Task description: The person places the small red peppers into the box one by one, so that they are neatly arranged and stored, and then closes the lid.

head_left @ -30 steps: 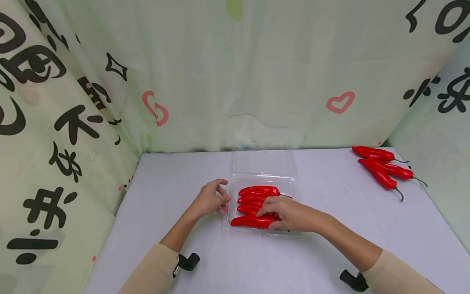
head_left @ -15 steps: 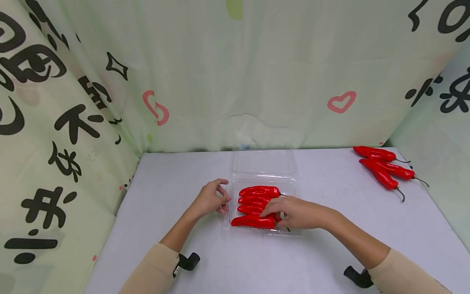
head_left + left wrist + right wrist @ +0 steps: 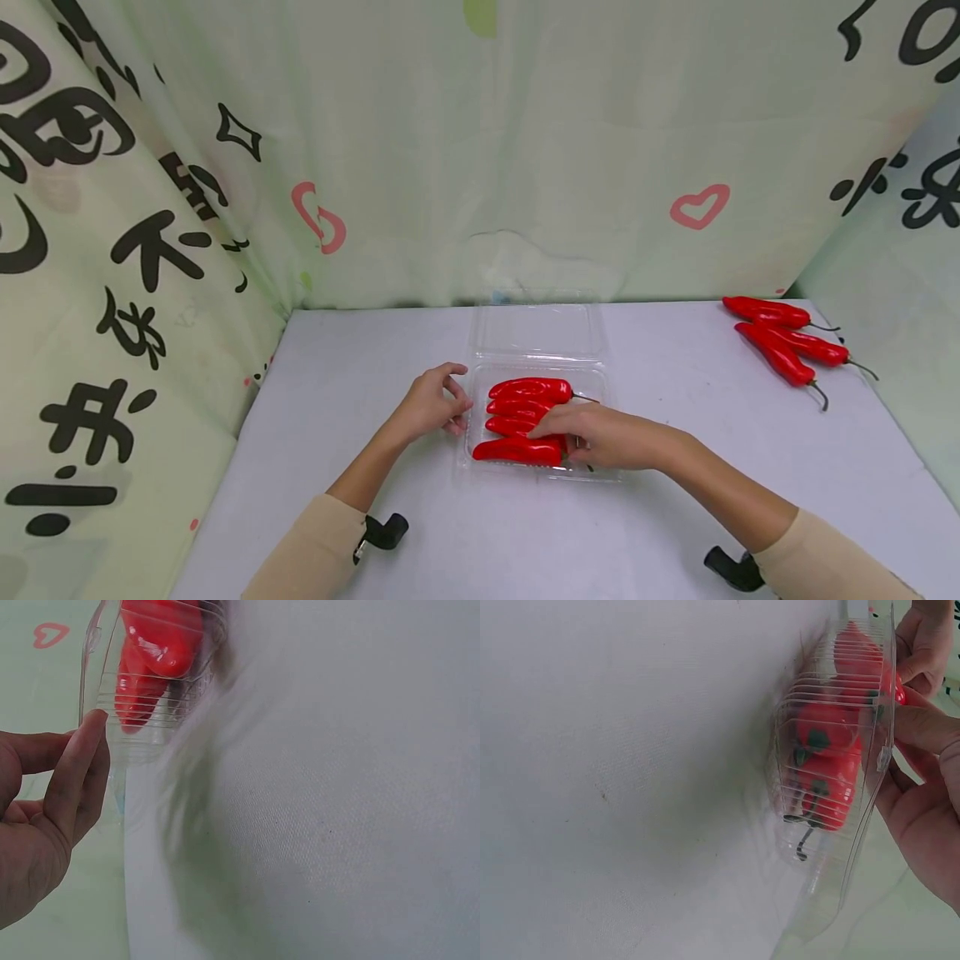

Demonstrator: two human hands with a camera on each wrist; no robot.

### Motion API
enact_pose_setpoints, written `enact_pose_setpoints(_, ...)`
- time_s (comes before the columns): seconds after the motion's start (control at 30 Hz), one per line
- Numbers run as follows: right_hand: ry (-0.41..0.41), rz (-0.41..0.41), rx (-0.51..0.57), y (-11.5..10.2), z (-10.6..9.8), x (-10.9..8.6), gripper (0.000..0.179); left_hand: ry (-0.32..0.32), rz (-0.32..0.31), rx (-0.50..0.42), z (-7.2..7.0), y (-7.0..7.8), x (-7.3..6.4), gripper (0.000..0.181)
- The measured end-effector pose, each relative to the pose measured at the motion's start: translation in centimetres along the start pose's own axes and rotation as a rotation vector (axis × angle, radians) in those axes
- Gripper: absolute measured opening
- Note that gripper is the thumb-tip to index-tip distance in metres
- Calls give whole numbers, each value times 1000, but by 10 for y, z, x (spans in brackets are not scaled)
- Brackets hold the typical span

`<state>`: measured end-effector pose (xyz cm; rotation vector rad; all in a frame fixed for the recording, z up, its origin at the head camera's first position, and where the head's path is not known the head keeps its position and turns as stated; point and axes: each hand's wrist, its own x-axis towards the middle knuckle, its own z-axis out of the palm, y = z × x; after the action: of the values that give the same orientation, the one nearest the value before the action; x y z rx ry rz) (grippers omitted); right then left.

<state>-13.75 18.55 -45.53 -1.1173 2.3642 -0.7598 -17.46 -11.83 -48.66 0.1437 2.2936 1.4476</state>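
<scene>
A clear plastic box [image 3: 592, 379] with its lid folded back holds several red chili peppers [image 3: 517, 451] laid in a row, stems to the right. My right hand [image 3: 611, 437] reaches in over the stem ends, its fingers and thumb gripping a pepper near the front of the row; the hand covers part of it. In the right wrist view, green stems [image 3: 817, 787] show through the ribbed wall. At the box's left side is my left hand [image 3: 435, 404], fingers loosely bent, with fingertips touching or very close to the rim in the left wrist view.
Three more red chili peppers [image 3: 780, 354] lie in a pile at the far right corner of the white table [image 3: 360, 350]. The open lid [image 3: 536, 332] reaches back toward the printed curtain [image 3: 405, 208].
My right hand has shifted slightly right, away from the front pepper, which shows more of its length. The left hand stays at the box's side.
</scene>
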Motion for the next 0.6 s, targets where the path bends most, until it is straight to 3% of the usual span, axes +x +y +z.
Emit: enact_pose_setpoints(0.6, 47, 23, -24, 1, 3, -4, 48, 6, -11, 0, 0, 2, -2, 57)
